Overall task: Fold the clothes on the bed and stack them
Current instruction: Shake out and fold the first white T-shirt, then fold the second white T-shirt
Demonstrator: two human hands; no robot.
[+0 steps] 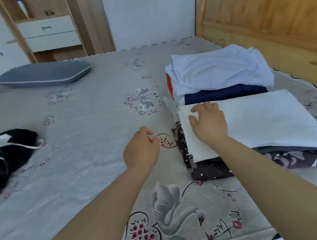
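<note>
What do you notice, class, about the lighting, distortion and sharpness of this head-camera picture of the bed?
Head view: soft, even daylight with only faint shadows under the hands; the folded white garment is nearly washed out, its folds hard to see; wide-angle distortion bends the wooden headboard and stretches the forearms at the bottom edge; the black and white garment at the left edge looks slightly smeared.

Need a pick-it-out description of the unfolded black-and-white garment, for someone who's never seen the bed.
Start at the grey patterned bed and go to its left edge, nearer than the blue-grey pillow. The black-and-white garment lies there crumpled and alone, unlike the folded piles on the right.
</note>
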